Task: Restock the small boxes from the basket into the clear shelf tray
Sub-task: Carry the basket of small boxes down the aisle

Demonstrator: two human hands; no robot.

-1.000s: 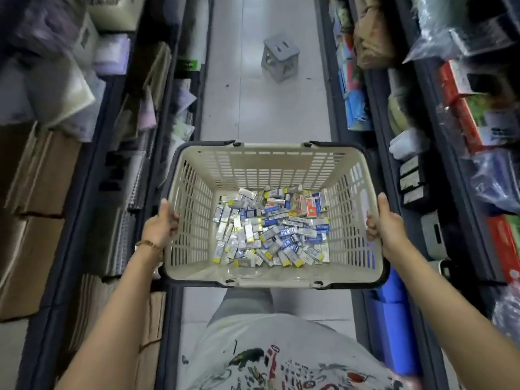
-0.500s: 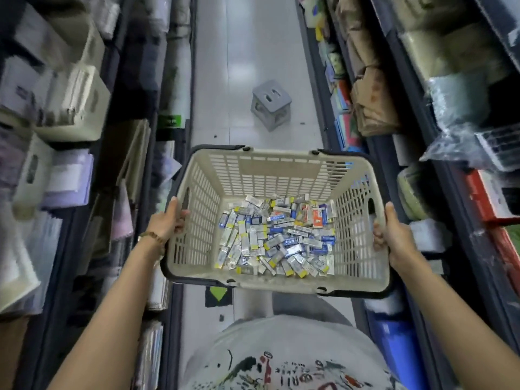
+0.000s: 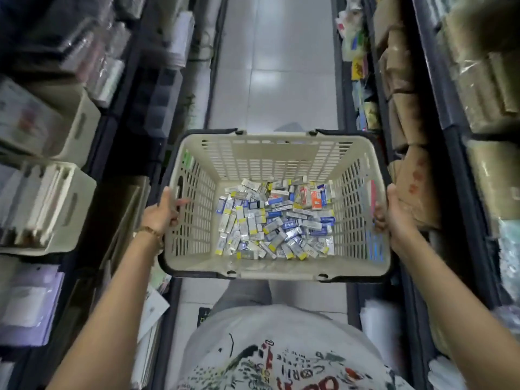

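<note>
White printed shirt [image 3: 281,347] fills the btm edge, both bare forearms reaching fwd from it. Thin gold bracelet [image 3: 152,232] on the L wrist.

Left grip [image 3: 163,213]: closed round the basket's L side wall just under the rim, thumb up along the outside, a fingertip showing thru the slats on the inside. Right grip [image 3: 394,218]: wrapped on the R side rim, thumb lying along the top edge, fingers curled over the wall. Nothing else in either one.

Basket [image 3: 281,156]: cream plastic w/ slatted walls, dark handles folded down round the rim, held roughly level in front of the body, above the aisle floor and between the 2 shelf runs.

Small boxes [image 3: 270,220]: loose heap on the basket bottom, lying every which way. Mostly silver/white w/ blue or yellow ends; a few orange-red ones at the far R of the heap.

Beyond: L shelves carry white bins [image 3: 56,206] packed w/ flat items, blurred. R shelves hold brown paper bundles [image 3: 408,108] and plastic-wrapped packs. Pale tiled floor [image 3: 270,80] runs away down the middle.
</note>
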